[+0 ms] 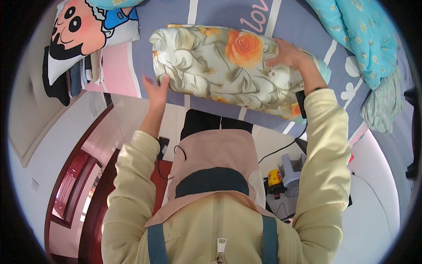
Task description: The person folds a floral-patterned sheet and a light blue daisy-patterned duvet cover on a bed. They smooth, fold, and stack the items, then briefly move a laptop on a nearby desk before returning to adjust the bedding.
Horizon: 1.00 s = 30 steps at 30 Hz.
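A flower-printed pillow, pale with orange roses, lies across the near side of the bed in front of me. My right hand rests on its right part, with thumb and fingers spread over the fabric. Off the pillow's lower left corner is my left hand, fingers apart and holding nothing; whether its thumb touches the pillow I cannot tell. A bit of light blue cloth shows at the pillow's right end. Beneath it all is a grey-blue bedsheet with white stripes and pink lettering.
A cartoon-print pillow lies at the far left, above several folded clothes. On the right is a turquoise floral quilt with a crumpled pale green cloth below it. A black cable runs near my right arm.
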Each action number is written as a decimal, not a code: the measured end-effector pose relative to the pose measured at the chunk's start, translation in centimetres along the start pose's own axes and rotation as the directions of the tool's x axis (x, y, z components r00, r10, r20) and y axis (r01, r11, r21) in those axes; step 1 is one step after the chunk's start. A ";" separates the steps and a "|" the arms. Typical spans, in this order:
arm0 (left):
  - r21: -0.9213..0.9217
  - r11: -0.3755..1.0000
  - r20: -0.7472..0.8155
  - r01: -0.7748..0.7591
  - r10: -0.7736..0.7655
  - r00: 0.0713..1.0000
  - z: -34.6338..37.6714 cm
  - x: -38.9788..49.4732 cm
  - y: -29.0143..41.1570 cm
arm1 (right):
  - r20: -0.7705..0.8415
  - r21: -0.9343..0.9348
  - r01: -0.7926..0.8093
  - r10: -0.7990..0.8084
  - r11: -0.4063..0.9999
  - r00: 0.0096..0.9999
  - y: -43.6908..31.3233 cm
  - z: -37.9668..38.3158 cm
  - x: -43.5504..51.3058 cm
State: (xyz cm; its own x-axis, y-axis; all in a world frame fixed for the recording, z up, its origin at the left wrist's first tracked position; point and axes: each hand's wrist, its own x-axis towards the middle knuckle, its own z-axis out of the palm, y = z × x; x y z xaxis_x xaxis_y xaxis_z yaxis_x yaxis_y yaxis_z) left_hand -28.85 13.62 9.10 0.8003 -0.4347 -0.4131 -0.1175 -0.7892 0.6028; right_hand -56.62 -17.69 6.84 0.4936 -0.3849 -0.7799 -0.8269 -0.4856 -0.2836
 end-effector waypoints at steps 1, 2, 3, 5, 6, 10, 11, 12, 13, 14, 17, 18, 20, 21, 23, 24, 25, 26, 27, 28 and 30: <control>-0.279 0.919 0.202 0.278 -0.227 0.953 -0.1 -0.9 -1.2 | 0.079 0.000 -0.007 0.007 1.000 0.997 0.0 -0.3 1.0; -0.264 0.872 0.370 0.413 -0.303 0.878 0.1 -2.7 -0.9 | 0.159 -0.004 -0.017 0.018 1.000 0.987 0.0 -0.4 1.8; -0.229 0.809 0.523 0.541 -0.366 0.770 0.5 -4.1 -0.8 | 0.159 -0.032 -0.018 0.023 0.999 0.987 -0.4 -0.4 2.2; -0.333 0.604 0.577 0.724 -0.477 0.663 3.7 -5.4 -5.9 | 0.159 -0.087 -0.027 0.041 0.996 0.986 -1.2 0.1 2.9; -0.366 0.569 0.626 0.737 -0.435 0.647 5.0 -5.8 -5.6 | 0.140 -0.026 -0.030 0.033 0.999 0.990 -0.5 0.8 3.4; -0.520 0.346 0.738 0.781 -0.279 0.615 9.1 -5.7 -5.0 | 0.338 0.301 -0.032 -0.076 0.953 0.938 0.4 0.9 4.1; -0.553 0.272 0.751 0.787 -0.247 0.613 9.6 -5.5 -4.9 | 0.445 0.399 -0.064 -0.132 0.915 0.886 0.0 0.5 3.5; -0.553 0.269 0.749 0.789 -0.256 0.612 9.8 -5.4 -5.2 | 0.455 0.334 -0.076 -0.090 0.940 0.886 -0.5 0.5 2.9; -0.550 0.273 0.746 0.789 -0.264 0.611 9.7 -5.2 -5.4 | 0.458 0.274 -0.087 -0.050 0.958 0.888 -1.2 0.8 2.3; -0.547 0.278 0.743 0.789 -0.272 0.611 9.6 -5.0 -5.7 | 0.458 0.214 -0.099 -0.010 0.972 0.889 -1.8 1.2 1.7; -0.542 0.301 0.723 0.785 -0.308 0.618 8.7 -5.1 -5.6 | 0.482 0.496 -0.059 -0.218 0.866 0.848 -0.8 4.9 0.5; -0.554 0.317 0.720 0.770 -0.283 0.634 8.5 -5.2 -6.1 | 0.452 0.606 -0.070 -0.271 0.793 0.850 -1.5 5.2 -0.6; -0.574 0.355 0.715 0.738 -0.221 0.663 8.0 -4.6 -7.0 | 0.410 0.681 -0.083 -0.283 0.728 0.867 -3.0 6.0 -3.6; -0.566 0.381 0.715 0.731 -0.216 0.665 7.6 -4.2 -7.0 | 0.405 0.657 -0.087 -0.253 0.749 0.879 -3.4 6.9 -4.8; -0.554 0.434 0.706 0.711 -0.208 0.677 5.9 -3.8 -7.0 | 0.428 0.662 -0.164 -0.190 0.731 0.884 -4.7 8.1 -7.7; -0.527 0.456 0.734 0.718 -0.181 0.654 5.0 -3.8 -7.0 | 0.463 0.681 -0.235 -0.159 0.694 0.872 -5.4 8.4 -9.4; -0.503 0.481 0.759 0.718 -0.151 0.633 3.9 -3.4 -6.8 | 0.427 0.768 -0.248 -0.184 0.591 0.886 -7.3 7.3 -11.6; -0.485 0.509 0.780 0.711 -0.116 0.615 2.6 -2.8 -6.4 | 0.382 0.843 -0.247 -0.207 0.478 0.901 -9.3 6.1 -14.0; -0.496 0.484 0.790 0.721 -0.094 0.606 1.2 -2.7 -5.4 | 0.325 0.887 -0.212 -0.228 0.409 0.918 -10.1 6.1 -15.5; -0.502 0.467 0.801 0.728 -0.066 0.595 0.0 -2.9 -3.9 | 0.260 0.928 -0.172 -0.244 0.330 0.934 -11.4 5.7 -16.9; -0.517 0.453 0.819 0.726 0.017 0.573 -2.7 -3.4 -1.4 | 0.145 0.980 -0.106 -0.245 0.166 0.959 -13.8 4.2 -19.7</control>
State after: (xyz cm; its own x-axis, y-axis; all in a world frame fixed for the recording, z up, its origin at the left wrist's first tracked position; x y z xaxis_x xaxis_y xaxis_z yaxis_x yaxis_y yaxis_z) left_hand -29.80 17.42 11.50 -0.0249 -0.6178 -0.7859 0.8321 -0.4485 0.3262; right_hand -56.04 -0.06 23.80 0.6367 -0.1362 -0.7590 -0.4540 0.7293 -0.5118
